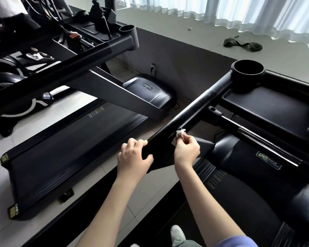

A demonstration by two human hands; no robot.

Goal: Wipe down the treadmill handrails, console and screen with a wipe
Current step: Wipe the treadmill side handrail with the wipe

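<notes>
Pinching wipe (180, 132) against handrail (194, 107), right hand (186, 152)

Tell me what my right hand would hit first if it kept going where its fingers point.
The handrail: the right hand pinches the wipe close against its side, so the wipe would press onto that bar at once, though depth is unclear.

Gym. Near treadmill (268, 111) at right, second treadmill (70, 145) alongside at left, another exercise machine (14, 81) beyond. Tiled floor (75, 97), white curtains (221, 11).
</notes>
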